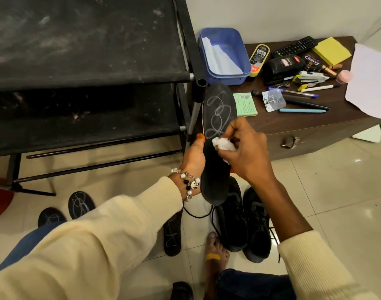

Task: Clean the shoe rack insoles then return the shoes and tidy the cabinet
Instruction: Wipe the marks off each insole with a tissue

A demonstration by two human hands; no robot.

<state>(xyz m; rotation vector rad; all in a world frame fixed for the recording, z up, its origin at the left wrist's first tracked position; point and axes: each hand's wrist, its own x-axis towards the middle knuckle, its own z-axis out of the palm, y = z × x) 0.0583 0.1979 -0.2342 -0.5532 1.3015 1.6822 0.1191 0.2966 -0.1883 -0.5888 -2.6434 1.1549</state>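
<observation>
Far left we see the black shoe rack point(85, 68): dusty fabric shelves, nothing on the two tiers in view. On the tiled floor below it, three black insoles point(81, 204) lie flat, each with white scribbles, one partly under our left sleeve.

Centre: our left hand point(192, 161) grips a black insole point(217, 135) from its left edge, thumb on the front, holding it upright and slightly tilted above the floor, just in front of the rack's right post. White scribble marks cover its upper half. A beaded bracelet point(190, 182) sits on that wrist.

Our right hand point(248, 152) has fingers curled round a wad of white tissue point(223, 146), pressed against the insole's face just below the scribbles.

Below the hands, a pair of black lace-up shoes point(245, 221) stands side by side on the floor, laces loose, next to our bare foot point(215, 250).

Right: a low brown cabinet point(315, 131) with a blue plastic tub point(225, 55) holding white paper, shoe polish containers point(281, 63), a remote control point(295, 47), yellow sticky notes point(331, 50), pens point(302, 102) and a white sheet point(369, 81) on top.
</observation>
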